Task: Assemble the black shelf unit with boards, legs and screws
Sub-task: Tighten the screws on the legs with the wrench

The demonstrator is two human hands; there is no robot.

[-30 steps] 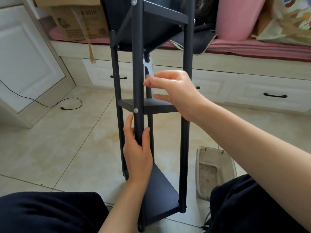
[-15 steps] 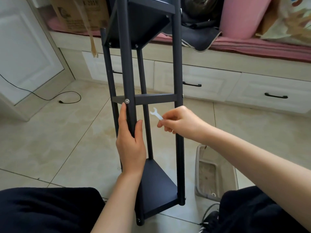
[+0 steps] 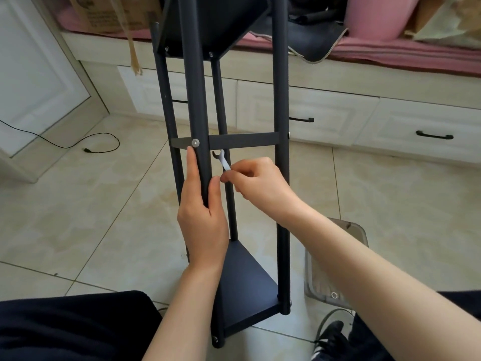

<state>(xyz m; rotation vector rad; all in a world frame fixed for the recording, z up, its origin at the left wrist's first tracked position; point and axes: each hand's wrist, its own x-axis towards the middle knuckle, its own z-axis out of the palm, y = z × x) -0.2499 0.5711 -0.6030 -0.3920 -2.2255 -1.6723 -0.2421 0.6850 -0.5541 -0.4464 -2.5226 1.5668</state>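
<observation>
Right hand [image 3: 256, 182] moved wrench [image 3: 223, 160] left under middle board [image 3: 242, 140], pinching it, seemingly near rear leg; left hand [image 3: 204, 217] grips front leg [image 3: 199, 105].

The black shelf unit [image 3: 234, 142] has smooth, matt dark legs that look like painted metal tube, and its boards [image 3: 244, 285] carry the same flat black finish. A bright metal screw [image 3: 195, 143] shines on the near leg. The small wrench [image 3: 223, 161] looks pale and faintly glossy. The floor tiles [image 3: 78, 217] are glossy beige. The far cushion [image 3: 406, 52] is pink cloth.
</observation>
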